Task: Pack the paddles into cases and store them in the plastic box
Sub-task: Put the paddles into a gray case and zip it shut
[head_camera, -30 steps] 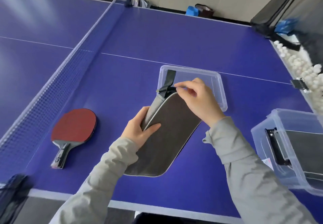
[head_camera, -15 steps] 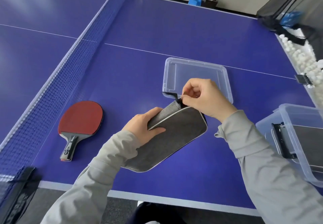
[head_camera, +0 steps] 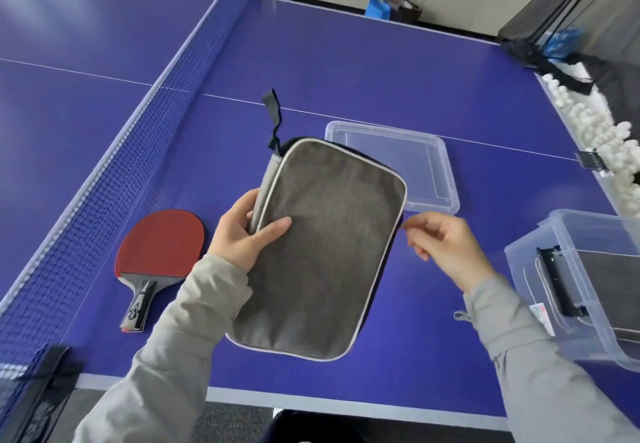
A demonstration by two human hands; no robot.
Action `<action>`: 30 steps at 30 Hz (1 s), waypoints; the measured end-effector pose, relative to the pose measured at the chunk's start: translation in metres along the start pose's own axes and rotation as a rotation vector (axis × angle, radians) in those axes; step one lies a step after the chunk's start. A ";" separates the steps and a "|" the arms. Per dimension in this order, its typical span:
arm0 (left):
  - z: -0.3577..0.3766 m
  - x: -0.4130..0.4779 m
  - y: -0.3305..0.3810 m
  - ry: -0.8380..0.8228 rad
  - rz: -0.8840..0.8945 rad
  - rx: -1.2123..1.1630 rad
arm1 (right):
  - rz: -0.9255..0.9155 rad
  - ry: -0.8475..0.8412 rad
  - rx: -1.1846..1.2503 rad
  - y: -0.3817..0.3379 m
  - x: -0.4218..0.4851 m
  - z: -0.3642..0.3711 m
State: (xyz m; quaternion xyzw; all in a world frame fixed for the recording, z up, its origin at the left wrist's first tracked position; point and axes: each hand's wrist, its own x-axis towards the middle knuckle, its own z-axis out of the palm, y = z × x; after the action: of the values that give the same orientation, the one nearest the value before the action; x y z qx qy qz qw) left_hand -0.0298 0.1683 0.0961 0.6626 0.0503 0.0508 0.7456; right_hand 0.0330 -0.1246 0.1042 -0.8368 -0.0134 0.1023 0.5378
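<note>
A grey paddle case (head_camera: 325, 245) with a pale trim is held up above the blue table, its black strap (head_camera: 272, 120) sticking up from the top corner. My left hand (head_camera: 242, 235) grips the case's left edge, thumb on the front face. My right hand (head_camera: 446, 248) is at the case's right edge, where thumb and forefinger pinch at the zip. A red paddle (head_camera: 161, 248) lies flat on the table to the left, handle towards me. At the right edge stands the clear plastic box (head_camera: 540, 269), with another grey case (head_camera: 613, 290) inside it.
The box's clear lid (head_camera: 443, 169) lies on the table behind the case. The net (head_camera: 114, 179) runs along the left, close to the red paddle. Several white balls (head_camera: 588, 124) fill a catch net beyond the right table edge. The table's front edge (head_camera: 311, 397) is near me.
The case has been lifted and turned upright, facing me. My right hand went from the case's top corner, by the strap, round to its right edge. The strap now points upward.
</note>
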 end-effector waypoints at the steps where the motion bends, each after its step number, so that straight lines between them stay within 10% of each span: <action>1: 0.001 0.001 -0.004 0.052 -0.035 -0.056 | -0.004 -0.013 -0.017 0.005 -0.004 0.008; 9: -0.005 0.012 -0.032 0.588 -0.226 -0.169 | 0.011 0.010 -0.120 0.036 -0.045 0.051; 30: 0.061 0.007 -0.042 1.033 -0.530 -0.274 | -0.035 0.021 0.244 0.017 -0.112 0.117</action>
State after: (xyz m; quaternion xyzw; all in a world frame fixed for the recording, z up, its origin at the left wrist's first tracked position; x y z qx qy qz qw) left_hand -0.0134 0.1040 0.0612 0.4146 0.5631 0.1849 0.6905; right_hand -0.1002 -0.0419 0.0600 -0.7658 -0.0096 0.0849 0.6373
